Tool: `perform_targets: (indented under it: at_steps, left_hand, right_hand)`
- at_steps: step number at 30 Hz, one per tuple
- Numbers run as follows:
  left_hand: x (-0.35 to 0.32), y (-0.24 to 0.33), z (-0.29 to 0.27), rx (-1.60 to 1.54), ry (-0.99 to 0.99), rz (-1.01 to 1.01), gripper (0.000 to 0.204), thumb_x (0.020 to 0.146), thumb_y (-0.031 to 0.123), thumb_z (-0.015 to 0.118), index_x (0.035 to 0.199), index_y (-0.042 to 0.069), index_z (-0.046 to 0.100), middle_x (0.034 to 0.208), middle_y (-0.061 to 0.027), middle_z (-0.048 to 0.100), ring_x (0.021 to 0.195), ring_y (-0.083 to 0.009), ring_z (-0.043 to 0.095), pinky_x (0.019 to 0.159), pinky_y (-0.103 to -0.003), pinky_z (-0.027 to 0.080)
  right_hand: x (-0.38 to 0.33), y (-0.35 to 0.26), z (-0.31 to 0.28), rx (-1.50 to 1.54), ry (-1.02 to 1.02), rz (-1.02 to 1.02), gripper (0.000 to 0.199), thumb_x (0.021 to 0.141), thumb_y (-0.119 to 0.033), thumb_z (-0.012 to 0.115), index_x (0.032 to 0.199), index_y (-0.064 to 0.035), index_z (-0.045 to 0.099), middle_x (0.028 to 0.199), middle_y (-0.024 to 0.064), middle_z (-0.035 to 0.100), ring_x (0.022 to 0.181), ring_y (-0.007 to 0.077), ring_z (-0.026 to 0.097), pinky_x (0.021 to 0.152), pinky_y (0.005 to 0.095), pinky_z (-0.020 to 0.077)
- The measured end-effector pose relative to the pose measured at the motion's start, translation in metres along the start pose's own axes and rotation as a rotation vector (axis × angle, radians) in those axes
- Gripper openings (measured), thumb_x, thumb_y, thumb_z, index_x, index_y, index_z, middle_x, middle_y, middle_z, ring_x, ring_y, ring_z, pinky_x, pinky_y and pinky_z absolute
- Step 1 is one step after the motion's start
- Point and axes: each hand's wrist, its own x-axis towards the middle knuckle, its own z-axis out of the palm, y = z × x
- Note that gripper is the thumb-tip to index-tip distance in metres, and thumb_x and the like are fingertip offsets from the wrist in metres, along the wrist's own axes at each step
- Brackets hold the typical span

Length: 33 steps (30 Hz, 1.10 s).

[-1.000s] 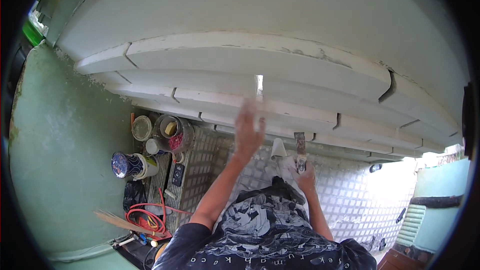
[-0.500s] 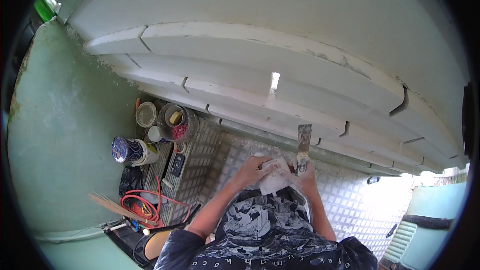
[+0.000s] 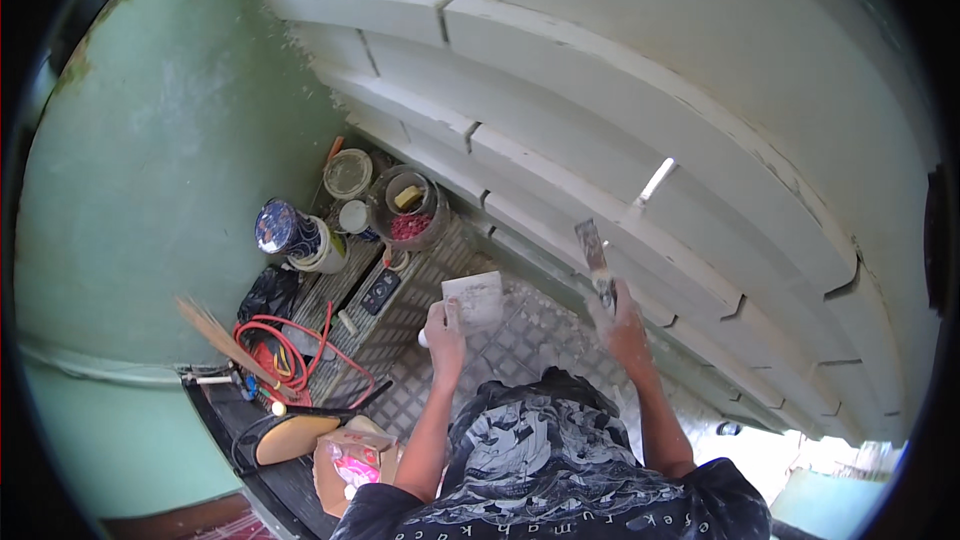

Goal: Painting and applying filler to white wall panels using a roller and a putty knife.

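My left hand (image 3: 444, 325) grips a flat square trowel (image 3: 473, 299) smeared with white filler, held low over the chequered metal floor (image 3: 520, 340). My right hand (image 3: 620, 320) is closed on the handle of a putty knife (image 3: 594, 252), whose narrow blade points up toward the white stepped moulding (image 3: 560, 160). Both hands are dusted with white. The two tools are apart, about a hand's width from each other.
Against the green wall (image 3: 170, 170) stand a paint can (image 3: 290, 235), a white lidded tub (image 3: 348, 173) and a clear jar (image 3: 410, 208) with small items. A red cable coil (image 3: 285, 355), a broom (image 3: 215, 330) and a cardboard box (image 3: 355, 460) lie lower left.
My left hand came down from the moulding and took hold of the filler trowel, then the hands parted. The right hand lifted the putty knife to the right. The view swung left.
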Motion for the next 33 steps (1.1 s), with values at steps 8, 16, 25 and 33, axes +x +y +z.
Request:
perform_targets:
  at_steps: [8,16,25,33]
  left_hand:
    - [-0.022,-0.041,-0.043,-0.237,0.306,-0.074,0.025,0.094,0.012,0.064,0.111,-0.003,0.055,0.078,0.0003,0.056,0.067,-0.0041,0.049,0.059,-0.021,0.040]
    - [-0.048,-0.070,-0.064,-0.333,0.521,-0.120,0.020,0.089,0.011,0.068,0.087,0.000,0.052,0.077,-0.0053,0.056,0.066,-0.0121,0.050,0.062,-0.029,0.044]
    - [-0.060,-0.042,-0.105,0.179,0.495,-0.033,0.018,0.089,0.011,0.064,0.090,-0.003,0.052,0.083,-0.0180,0.054,0.077,-0.0345,0.052,0.073,-0.043,0.043]
    - [-0.034,-0.087,-0.111,-0.150,0.404,-0.138,0.017,0.095,0.012,0.054,0.095,-0.004,0.053,0.084,-0.0141,0.054,0.084,-0.0273,0.055,0.077,-0.037,0.044]
  right_hand:
    - [0.113,-0.031,0.026,-0.152,0.157,-0.499,0.030,0.090,-0.023,0.061,0.112,-0.0019,0.062,0.096,0.0242,0.065,0.090,0.0416,0.061,0.080,0.0475,0.0469]
    - [0.213,-0.060,0.096,-0.485,0.133,-0.456,0.036,0.091,-0.035,0.058,0.107,-0.0024,0.066,0.093,0.0239,0.066,0.093,0.0415,0.061,0.084,0.0496,0.0457]
    - [0.228,-0.086,0.122,-0.449,0.213,-0.494,0.038,0.088,-0.037,0.060,0.105,-0.0032,0.067,0.098,0.0226,0.066,0.094,0.0412,0.061,0.086,0.0487,0.0457]
    - [0.245,-0.097,0.150,-0.333,0.206,-0.515,0.034,0.090,-0.029,0.057,0.107,-0.0013,0.064,0.096,0.0252,0.066,0.093,0.0417,0.061,0.086,0.0482,0.0455]
